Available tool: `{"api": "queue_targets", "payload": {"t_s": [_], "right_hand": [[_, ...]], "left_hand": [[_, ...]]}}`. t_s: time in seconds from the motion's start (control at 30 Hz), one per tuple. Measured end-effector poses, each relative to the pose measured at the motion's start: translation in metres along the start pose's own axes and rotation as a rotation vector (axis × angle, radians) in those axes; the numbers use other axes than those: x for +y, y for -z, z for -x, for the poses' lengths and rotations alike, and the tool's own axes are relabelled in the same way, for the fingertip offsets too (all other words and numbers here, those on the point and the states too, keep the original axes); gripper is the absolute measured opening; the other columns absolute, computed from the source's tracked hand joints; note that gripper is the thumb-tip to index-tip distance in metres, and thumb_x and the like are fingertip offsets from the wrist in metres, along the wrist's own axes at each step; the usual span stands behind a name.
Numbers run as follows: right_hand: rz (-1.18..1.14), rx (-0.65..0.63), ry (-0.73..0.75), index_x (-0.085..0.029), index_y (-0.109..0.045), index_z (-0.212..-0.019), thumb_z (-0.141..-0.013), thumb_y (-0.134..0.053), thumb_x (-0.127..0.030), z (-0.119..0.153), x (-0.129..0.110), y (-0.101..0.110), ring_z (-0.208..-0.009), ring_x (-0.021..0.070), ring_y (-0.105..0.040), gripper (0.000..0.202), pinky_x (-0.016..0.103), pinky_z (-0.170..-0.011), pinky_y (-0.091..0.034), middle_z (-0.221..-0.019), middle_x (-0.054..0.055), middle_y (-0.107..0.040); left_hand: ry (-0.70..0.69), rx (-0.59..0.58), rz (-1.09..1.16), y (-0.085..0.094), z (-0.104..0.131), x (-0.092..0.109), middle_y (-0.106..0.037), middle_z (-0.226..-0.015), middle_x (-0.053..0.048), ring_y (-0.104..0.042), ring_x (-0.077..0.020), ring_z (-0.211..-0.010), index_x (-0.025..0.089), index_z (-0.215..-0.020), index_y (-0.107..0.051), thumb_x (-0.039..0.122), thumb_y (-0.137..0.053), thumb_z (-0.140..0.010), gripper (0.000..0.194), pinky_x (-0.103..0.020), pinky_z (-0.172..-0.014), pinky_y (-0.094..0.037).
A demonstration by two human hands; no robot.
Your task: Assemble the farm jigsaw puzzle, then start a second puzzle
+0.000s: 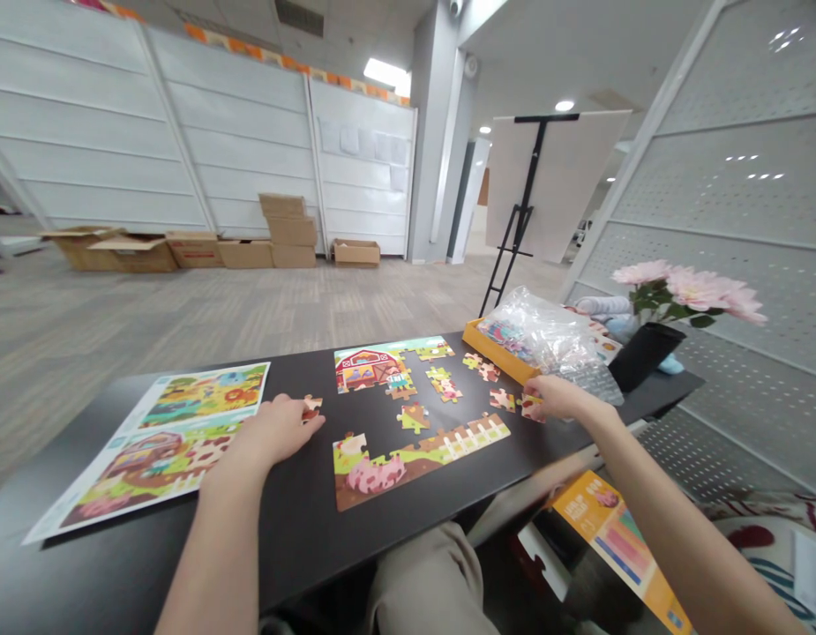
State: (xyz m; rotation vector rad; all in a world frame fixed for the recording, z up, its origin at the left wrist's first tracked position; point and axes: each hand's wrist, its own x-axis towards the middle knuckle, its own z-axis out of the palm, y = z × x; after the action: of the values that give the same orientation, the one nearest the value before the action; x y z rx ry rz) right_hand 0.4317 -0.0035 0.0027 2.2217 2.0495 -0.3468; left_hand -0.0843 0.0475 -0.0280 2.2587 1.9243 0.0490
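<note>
My left hand rests on the black table beside a printed picture sheet, its fingers closed on a small puzzle piece. Over on the right, my right hand pinches a brown and pink puzzle piece at the table top. Just left of that lies a loose cow-patterned piece. Between my hands is a partly joined jigsaw: a red barn section at the back and a pig-and-fence section in front. Small joined clusters and a single piece lie between them.
A yellow box tray with plastic wrap stands at the back right, near a black vase of pink flowers. Below the table edge sits a yellow puzzle box. Cardboard boxes line the far wall.
</note>
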Motion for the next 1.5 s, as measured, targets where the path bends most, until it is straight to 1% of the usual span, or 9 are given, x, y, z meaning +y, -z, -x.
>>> {"api": "queue_targets", "payload": {"t_s": [0.13,0.33,0.57,0.73,0.9,1.03,1.17,1.27,1.5], "right_hand": [[-0.101,0.064,0.098,-0.020,-0.067,-0.079,-0.069,-0.076,-0.037,0.000,0.007,0.008,-0.068,0.0198,-0.068,0.022,0.026,-0.059,-0.044,-0.078,0.003,-0.075],[-0.273,0.053,0.191,-0.018,-0.067,-0.074,-0.071,-0.073,-0.062,-0.007,-0.005,0.034,-0.060,0.0182,-0.060,0.044,0.027,-0.055,-0.041,-0.063,0.003,-0.070],[-0.495,0.041,0.281,-0.018,-0.066,-0.096,-0.073,-0.071,-0.068,-0.022,-0.055,0.035,-0.060,0.0163,-0.060,0.055,0.026,-0.052,-0.037,-0.068,0.002,-0.072],[-0.681,-0.020,0.384,-0.017,-0.065,-0.093,-0.074,-0.072,-0.066,-0.037,-0.103,0.029,-0.071,0.0176,-0.065,0.053,0.026,-0.056,-0.042,-0.084,0.006,-0.075],[-0.724,-0.099,0.512,-0.015,-0.067,-0.083,-0.073,-0.075,-0.061,-0.056,-0.142,0.028,-0.067,0.0142,-0.060,0.048,0.026,-0.061,-0.044,-0.077,0.003,-0.071],[-0.817,-0.091,0.475,-0.015,-0.067,-0.082,-0.071,-0.079,-0.059,-0.059,-0.121,0.020,-0.073,0.0170,-0.064,0.047,0.029,-0.067,-0.048,-0.079,0.006,-0.072],[-0.898,-0.063,0.335,-0.016,-0.065,-0.084,-0.068,-0.082,-0.059,-0.046,-0.074,-0.002,-0.064,0.0149,-0.062,0.049,0.026,-0.056,-0.043,-0.077,0.005,-0.070],[-0.911,-0.067,0.260,-0.017,-0.063,-0.084,-0.069,-0.080,-0.063,-0.036,-0.050,-0.020,-0.051,0.0115,-0.052,0.052,0.025,-0.047,-0.037,-0.063,0.000,-0.063],[-0.922,0.044,0.249,-0.017,-0.064,-0.084,-0.067,-0.079,-0.068,-0.035,-0.041,-0.036,-0.055,0.0130,-0.055,0.055,0.025,-0.048,-0.039,-0.069,0.003,-0.066]], "left_hand": [[-0.039,-0.012,0.015,0.004,0.006,0.001,-0.074,-0.107,-0.016,-0.070,-0.0291,-0.100,0.019,-0.093,-0.079,0.051,-0.049,-0.088,0.045,-0.035,-0.090,-0.051],[-0.019,-0.085,0.063,0.011,0.016,0.004,-0.076,-0.100,-0.017,-0.072,-0.0299,-0.093,0.017,-0.092,-0.078,0.047,-0.049,-0.090,0.041,-0.034,-0.078,-0.051],[-0.034,-0.091,0.041,0.015,0.022,0.003,-0.076,-0.103,-0.017,-0.073,-0.0296,-0.095,0.017,-0.092,-0.076,0.044,-0.045,-0.093,0.042,-0.035,-0.080,-0.050],[-0.004,-0.060,0.013,0.015,0.027,0.003,-0.075,-0.106,-0.016,-0.072,-0.0291,-0.096,0.017,-0.095,-0.076,0.045,-0.047,-0.094,0.041,-0.034,-0.080,-0.051],[-0.004,-0.032,0.043,0.014,0.032,0.000,-0.073,-0.114,-0.016,-0.071,-0.0306,-0.103,0.018,-0.100,-0.075,0.046,-0.048,-0.093,0.040,-0.036,-0.085,-0.051],[-0.003,-0.040,0.068,0.013,0.028,-0.003,-0.073,-0.112,-0.015,-0.070,-0.0296,-0.103,0.019,-0.099,-0.076,0.045,-0.049,-0.092,0.038,-0.036,-0.088,-0.051],[-0.028,0.017,0.077,0.014,0.022,0.000,-0.070,-0.117,-0.016,-0.068,-0.0291,-0.107,0.017,-0.104,-0.075,0.042,-0.054,-0.089,0.037,-0.036,-0.096,-0.050],[-0.032,0.016,0.111,0.015,0.020,0.010,-0.072,-0.114,-0.013,-0.069,-0.0276,-0.103,0.018,-0.104,-0.073,0.044,-0.058,-0.085,0.035,-0.035,-0.090,-0.051],[-0.029,-0.162,0.152,0.013,0.015,0.032,-0.077,-0.088,-0.005,-0.071,-0.0230,-0.085,0.022,-0.080,-0.069,0.047,-0.063,-0.082,0.026,-0.028,-0.068,-0.047]]}}
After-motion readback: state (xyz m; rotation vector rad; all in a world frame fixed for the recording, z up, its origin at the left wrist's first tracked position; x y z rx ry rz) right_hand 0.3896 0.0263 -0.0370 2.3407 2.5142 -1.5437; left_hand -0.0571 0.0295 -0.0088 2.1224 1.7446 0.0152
